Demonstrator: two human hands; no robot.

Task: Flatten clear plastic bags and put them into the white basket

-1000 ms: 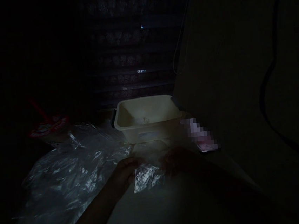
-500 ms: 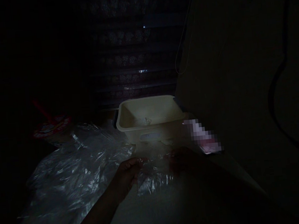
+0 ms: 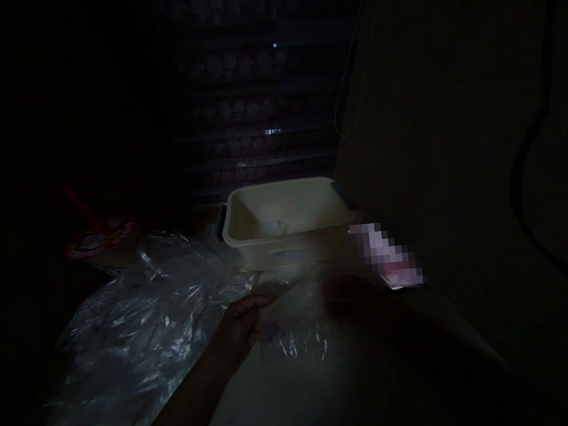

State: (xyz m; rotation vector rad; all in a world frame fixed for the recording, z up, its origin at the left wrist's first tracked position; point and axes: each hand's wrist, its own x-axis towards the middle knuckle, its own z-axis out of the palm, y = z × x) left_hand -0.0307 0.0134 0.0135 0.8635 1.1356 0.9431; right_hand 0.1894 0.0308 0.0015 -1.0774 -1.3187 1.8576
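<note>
The scene is very dark. My left hand [image 3: 242, 324] pinches the left edge of a small clear plastic bag [image 3: 295, 329] above the pale table. At the bag's right edge is my right hand [image 3: 345, 297], deep in shadow, its fingers closed there as far as I can make out. Left of my left hand spreads a heap of clear plastic bags [image 3: 149, 326]. Beyond both hands stands a cream plastic basin [image 3: 291, 242], with a small crumpled clear piece [image 3: 281, 226] on its floor.
A cup with a red patterned lid [image 3: 100, 236] and a red straw stands at the left behind the heap. Right of the basin lies a pinkish-white item [image 3: 389, 256], blurred out. A dark blind [image 3: 244, 109] hangs behind, and a dark cable [image 3: 517, 184] runs down the right.
The small bag between my hands now looks smoother and more spread out, with its top raised to a slant. Both hands stay at nearly the same place. The view has shifted slightly.
</note>
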